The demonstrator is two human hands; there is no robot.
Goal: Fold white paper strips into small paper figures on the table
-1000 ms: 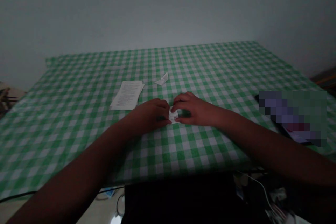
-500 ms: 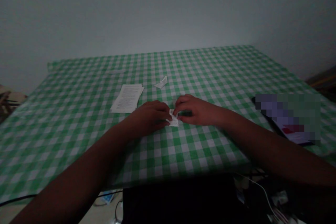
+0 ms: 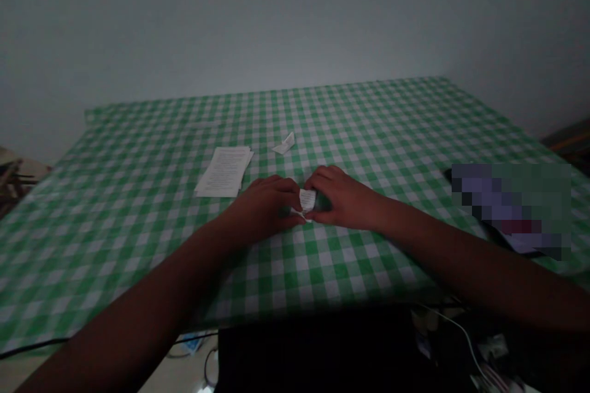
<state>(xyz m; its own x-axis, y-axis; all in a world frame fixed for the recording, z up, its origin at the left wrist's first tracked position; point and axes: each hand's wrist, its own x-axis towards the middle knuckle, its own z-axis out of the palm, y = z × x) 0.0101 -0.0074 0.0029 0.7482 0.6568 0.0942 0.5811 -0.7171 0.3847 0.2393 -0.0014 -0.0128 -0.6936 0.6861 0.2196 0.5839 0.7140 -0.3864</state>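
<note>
Sheets [image 3: 224,172] are stacked on the table [image 3: 378,129], left of and beyond the small printed paper [image 3: 308,199]. Its left side is pinched by the left hand [image 3: 271,201]; beyond it, a folded piece [image 3: 284,144] is seen; its right side is grasped by the right hand [image 3: 341,198], equally near.

One left hand [image 3: 266,206], one right hand [image 3: 340,199], that makes two! On to paper: one slip [image 3: 307,199], one folded piece [image 3: 286,144], one stack of sheets [image 3: 222,173], packed too close to number! Add one device [image 3: 500,206], one checked cloth [image 3: 350,264], and one table [image 3: 369,116] under it all!
</note>
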